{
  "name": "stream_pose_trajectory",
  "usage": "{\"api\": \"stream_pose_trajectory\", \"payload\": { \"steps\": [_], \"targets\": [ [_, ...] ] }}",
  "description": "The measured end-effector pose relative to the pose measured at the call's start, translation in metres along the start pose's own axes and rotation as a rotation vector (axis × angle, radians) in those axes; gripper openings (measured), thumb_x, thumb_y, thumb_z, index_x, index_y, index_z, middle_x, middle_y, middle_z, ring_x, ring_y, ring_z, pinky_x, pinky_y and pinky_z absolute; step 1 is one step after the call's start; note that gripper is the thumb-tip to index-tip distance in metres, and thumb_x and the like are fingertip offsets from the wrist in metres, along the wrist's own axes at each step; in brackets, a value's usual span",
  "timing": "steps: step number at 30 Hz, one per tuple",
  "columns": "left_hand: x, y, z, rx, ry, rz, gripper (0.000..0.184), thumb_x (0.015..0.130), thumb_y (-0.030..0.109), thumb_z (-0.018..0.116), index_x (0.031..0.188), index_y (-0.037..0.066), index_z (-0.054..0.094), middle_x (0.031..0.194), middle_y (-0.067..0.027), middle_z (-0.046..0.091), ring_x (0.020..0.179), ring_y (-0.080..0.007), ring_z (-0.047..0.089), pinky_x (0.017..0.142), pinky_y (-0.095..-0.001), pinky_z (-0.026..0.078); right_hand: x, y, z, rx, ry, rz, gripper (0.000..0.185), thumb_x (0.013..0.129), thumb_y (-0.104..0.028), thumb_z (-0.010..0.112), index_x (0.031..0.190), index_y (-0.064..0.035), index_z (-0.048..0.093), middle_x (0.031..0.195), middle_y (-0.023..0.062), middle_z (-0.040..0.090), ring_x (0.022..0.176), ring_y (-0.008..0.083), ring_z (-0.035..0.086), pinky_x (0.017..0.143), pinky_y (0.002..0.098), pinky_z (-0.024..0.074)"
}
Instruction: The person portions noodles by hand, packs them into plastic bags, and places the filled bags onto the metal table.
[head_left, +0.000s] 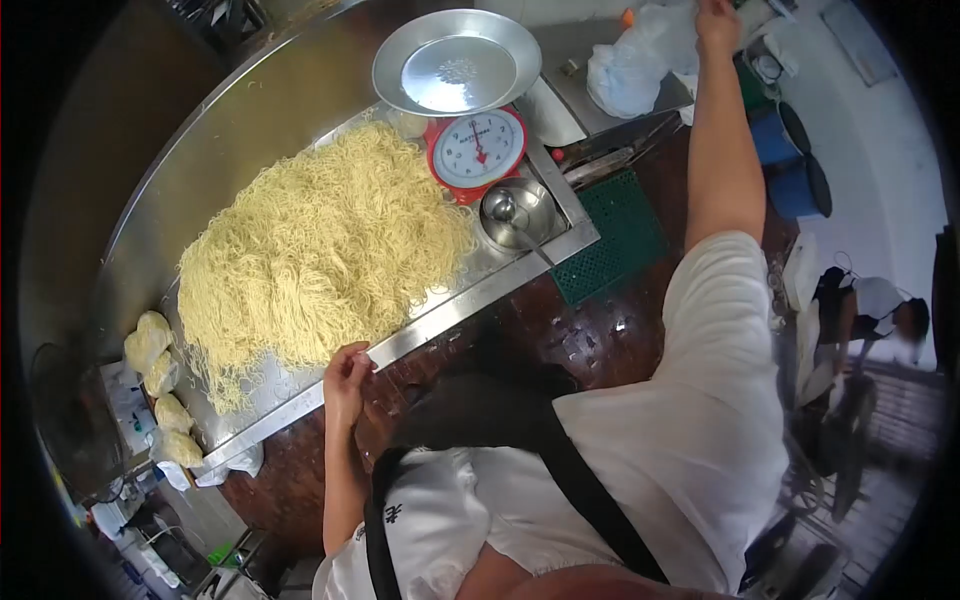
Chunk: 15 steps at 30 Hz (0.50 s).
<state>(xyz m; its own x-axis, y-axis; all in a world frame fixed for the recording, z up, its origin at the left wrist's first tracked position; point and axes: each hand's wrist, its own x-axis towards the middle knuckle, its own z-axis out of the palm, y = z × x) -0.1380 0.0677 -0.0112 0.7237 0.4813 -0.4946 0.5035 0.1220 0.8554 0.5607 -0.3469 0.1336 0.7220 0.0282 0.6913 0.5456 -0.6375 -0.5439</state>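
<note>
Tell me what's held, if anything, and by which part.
The left hand shows nothing held. Whether the right hand, near the plastic bag, grips anything cannot be told.

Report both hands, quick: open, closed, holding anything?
Left hand: fingers curled at the metal table edge; grip unclear.
Right hand: near the white bag, partly out of frame; can't tell.

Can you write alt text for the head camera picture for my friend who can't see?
A big pile of yellow noodles lies on a metal table, beside a red scale topped by a round metal pan. The person's left hand is at the table's near edge; their right hand is up by pale plastic bags.
</note>
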Motion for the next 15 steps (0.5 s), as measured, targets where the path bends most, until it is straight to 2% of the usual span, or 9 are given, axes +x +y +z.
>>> {"api": "stream_pose_trajectory", "payload": {
  "steps": [2,4,5,7,9,10,11,13,15],
  "targets": [
    [0.004,-0.01,0.003,0.089,-0.044,0.022,0.023,0.098,0.017,0.061,0.115,0.001,0.063,0.082,-0.001,0.061,0.075,-0.0103,0.059,0.07,-0.0232,0.048,0.002,-0.083,0.003,0.48,0.25,-0.177,0.035,0.094,-0.022,0.063,0.123,-0.0033,0.058,0.128,0.0109,0.06,0.119,0.0252,0.055,0.103,0.0352,0.0421],
    [-0.003,-0.024,-0.002,0.09,-0.064,0.035,0.027,0.1,0.023,0.058,0.117,0.002,0.063,0.083,-0.0027,0.063,0.074,-0.0105,0.059,0.068,-0.0236,0.048,-0.051,-0.179,-0.021,0.767,0.142,-0.013,0.035,0.095,-0.023,0.061,0.124,-0.0043,0.059,0.127,0.0111,0.061,0.12,0.024,0.054,0.105,0.0353,0.041],
    [0.004,-0.019,0.001,0.03,-0.084,0.031,0.028,0.1,0.024,0.058,0.117,0.002,0.062,0.083,-0.0031,0.063,0.074,-0.0105,0.059,0.068,-0.0236,0.049,-0.075,-0.203,-0.016,1.094,0.114,-0.026,0.027,0.094,-0.029,0.062,0.108,-0.0049,0.06,0.101,0.0078,0.06,0.092,0.0215,0.055,0.081,0.0359,0.043],
    [0.009,-0.005,0.0,-0.023,-0.121,0.064,0.038,0.102,0.034,0.053,0.119,0.001,0.061,0.084,-0.0047,0.064,0.073,-0.0115,0.059,0.066,-0.0254,0.049,-0.141,-0.266,-0.007,1.518,-0.135,-0.016,0.026,0.096,-0.032,0.061,0.09,-0.0072,0.057,0.071,0.0044,0.055,0.062,0.0151,0.052,0.056,0.0329,0.0434],
    [0.017,0.005,-0.009,-0.091,-0.137,0.162,0.051,0.102,0.045,0.047,0.12,-0.001,0.06,0.084,-0.0077,0.064,0.071,-0.0135,0.059,0.067,-0.0283,0.05,-0.219,-0.308,-0.004,1.683,-0.547,0.155,0.034,0.099,-0.039,0.053,0.084,-0.009,0.052,0.071,0.0048,0.052,0.056,0.0081,0.042,0.052,0.0229,0.0376],
    [0.018,0.008,-0.018,-0.123,-0.134,0.208,0.057,0.102,0.05,0.043,0.12,-0.002,0.059,0.085,-0.0092,0.064,0.071,-0.0144,0.059,0.068,-0.0298,0.05,-0.261,-0.322,0.015,1.597,-0.476,0.1,0.039,0.098,-0.045,0.052,0.081,-0.0096,0.051,0.071,0.0025,0.051,0.053,0.0079,0.04,0.05,0.0198,0.0343],
    [0.019,0.013,-0.03,-0.226,-0.127,0.226,0.062,0.101,0.054,0.042,0.122,-0.002,0.058,0.089,-0.0093,0.065,0.072,-0.0146,0.059,0.067,-0.0294,0.05,-0.295,-0.351,0.02,1.63,-0.603,0.135,0.036,0.096,-0.041,0.058,0.081,-0.009,0.054,0.07,-0.0002,0.05,0.054,0.0053,0.038,0.051,0.0193,0.0327],
    [0.016,0.026,-0.06,-0.454,-0.096,0.228,0.069,0.099,0.06,0.041,0.128,-0.002,0.054,0.1,-0.0105,0.065,0.078,-0.0155,0.06,0.067,-0.0297,0.051,-0.353,-0.377,0.032,1.597,-1.216,0.33,0.026,0.093,-0.032,0.065,0.086,-0.0073,0.061,0.076,-0.0012,0.054,0.06,0.0028,0.042,0.054,0.0191,0.0337],
    [0.002,0.038,-0.102,-0.622,-0.155,0.205,0.067,0.099,0.054,0.046,0.138,0.0,0.046,0.111,-0.0124,0.063,0.085,-0.0168,0.061,0.07,-0.0314,0.053,-0.389,-0.43,0.035,1.336,-1.519,0.091,0.021,0.092,-0.026,0.067,0.091,-0.0051,0.064,0.079,-0.0003,0.057,0.064,0.0032,0.046,0.057,0.0201,0.0365]
  ]
}}
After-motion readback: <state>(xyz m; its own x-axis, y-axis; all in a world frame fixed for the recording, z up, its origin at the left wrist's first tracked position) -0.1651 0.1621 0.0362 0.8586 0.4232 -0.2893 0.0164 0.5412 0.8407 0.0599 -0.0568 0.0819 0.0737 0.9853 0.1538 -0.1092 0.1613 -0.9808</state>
